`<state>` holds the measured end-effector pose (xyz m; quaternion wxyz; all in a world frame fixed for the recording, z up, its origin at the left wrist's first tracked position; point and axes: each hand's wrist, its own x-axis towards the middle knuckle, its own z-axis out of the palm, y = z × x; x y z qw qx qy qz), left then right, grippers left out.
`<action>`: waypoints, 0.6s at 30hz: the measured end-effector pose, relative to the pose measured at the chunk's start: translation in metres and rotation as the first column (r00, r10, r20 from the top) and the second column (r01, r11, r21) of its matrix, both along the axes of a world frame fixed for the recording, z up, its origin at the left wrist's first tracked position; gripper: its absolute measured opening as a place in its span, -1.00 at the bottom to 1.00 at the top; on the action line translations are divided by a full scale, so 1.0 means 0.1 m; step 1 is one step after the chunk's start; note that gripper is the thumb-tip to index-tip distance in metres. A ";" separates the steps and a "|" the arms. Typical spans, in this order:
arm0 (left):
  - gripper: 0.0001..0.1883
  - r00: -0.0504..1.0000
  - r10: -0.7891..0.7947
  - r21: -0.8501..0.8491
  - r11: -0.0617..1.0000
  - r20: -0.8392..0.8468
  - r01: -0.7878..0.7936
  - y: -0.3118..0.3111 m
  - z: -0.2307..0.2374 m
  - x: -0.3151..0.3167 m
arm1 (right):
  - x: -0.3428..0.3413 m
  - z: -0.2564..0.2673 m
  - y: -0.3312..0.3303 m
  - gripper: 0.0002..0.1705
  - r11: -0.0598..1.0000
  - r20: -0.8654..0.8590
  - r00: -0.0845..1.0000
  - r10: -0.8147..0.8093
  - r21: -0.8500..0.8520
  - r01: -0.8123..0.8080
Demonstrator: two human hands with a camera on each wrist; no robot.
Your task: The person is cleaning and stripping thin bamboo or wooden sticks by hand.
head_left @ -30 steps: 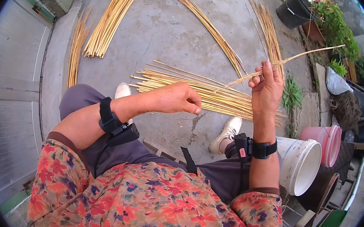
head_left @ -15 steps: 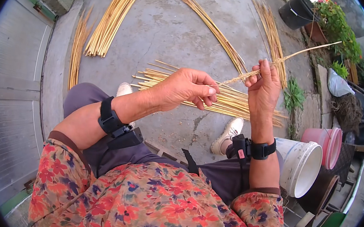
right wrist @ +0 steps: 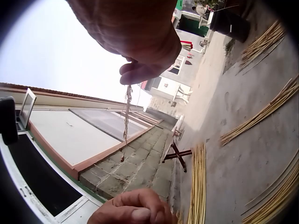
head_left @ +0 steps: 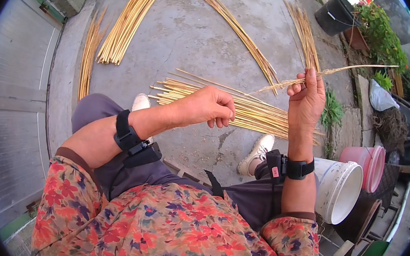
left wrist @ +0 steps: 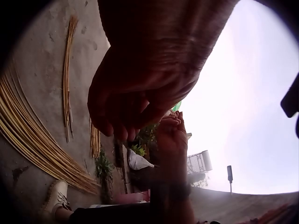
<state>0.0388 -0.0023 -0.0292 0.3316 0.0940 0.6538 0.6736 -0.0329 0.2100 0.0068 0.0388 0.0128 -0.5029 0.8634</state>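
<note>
In the head view my right hand [head_left: 306, 104] pinches a dry stalk [head_left: 364, 67] between thumb and fingers. The stalk's bare end points to the right, and its frayed, feathery head [head_left: 274, 87] points left toward the other hand. That head hangs below the right fingers in the right wrist view, as a thin wispy strand [right wrist: 127, 112]. My left hand [head_left: 206, 107] is a short way from the frayed tip, its fingers curled and thumb against them, with nothing visible in it. Below both hands a bundle of pale stalks [head_left: 251, 114] lies on the concrete.
More stalk bundles lie farther out: a thick one [head_left: 135, 20], a thin one [head_left: 240, 34], one at the right [head_left: 305, 33] and one at the far left [head_left: 88, 58]. A white bucket [head_left: 326, 183] and pink bucket [head_left: 361, 159] stand beside the right knee.
My left hand reached to the frayed tip of the stalk, then came away from it with its fingers curled in. The right hand moved slightly right, still pinching the stalk.
</note>
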 end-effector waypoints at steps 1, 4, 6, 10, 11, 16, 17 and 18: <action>-0.80 0.992 -0.107 -0.097 0.990 -0.068 0.101 0.00 0.00 0.02 | 0.00 0.01 0.01 -0.84 1.000 -0.004 1.000 -0.004 -0.001 0.004; -0.77 0.986 -0.142 -0.199 0.972 -0.088 0.123 -0.02 0.01 0.02 | 0.03 0.01 0.04 -0.85 1.000 0.030 1.000 0.001 -0.002 -0.001; -0.78 0.979 -0.112 -0.180 0.980 -0.173 0.081 -0.07 0.08 0.01 | 0.04 0.00 0.06 -0.85 1.000 0.016 0.999 0.030 0.001 -0.030; -0.75 0.988 0.097 0.014 0.995 -0.119 -0.096 -0.08 0.06 0.00 | 0.08 -0.01 0.05 -0.85 0.999 0.015 1.000 0.027 0.016 -0.028; -0.75 0.988 0.097 0.014 0.995 -0.117 -0.096 -0.07 0.08 0.00 | 0.08 -0.01 0.04 -0.85 0.999 0.013 0.999 0.039 0.027 -0.040; -0.77 0.968 0.132 0.188 0.967 0.211 -0.173 -0.01 0.16 -0.01 | 0.10 -0.04 -0.01 -0.85 0.997 0.021 0.998 0.065 0.028 -0.065; -0.77 0.968 0.134 0.188 0.967 0.212 -0.174 0.00 0.16 -0.01 | 0.10 -0.04 -0.02 -0.85 0.997 0.019 0.997 0.072 0.033 -0.072; -0.78 0.964 0.119 0.219 0.960 0.239 -0.173 0.01 0.16 -0.01 | 0.10 -0.03 -0.03 -0.85 0.996 0.016 0.997 0.078 0.038 -0.078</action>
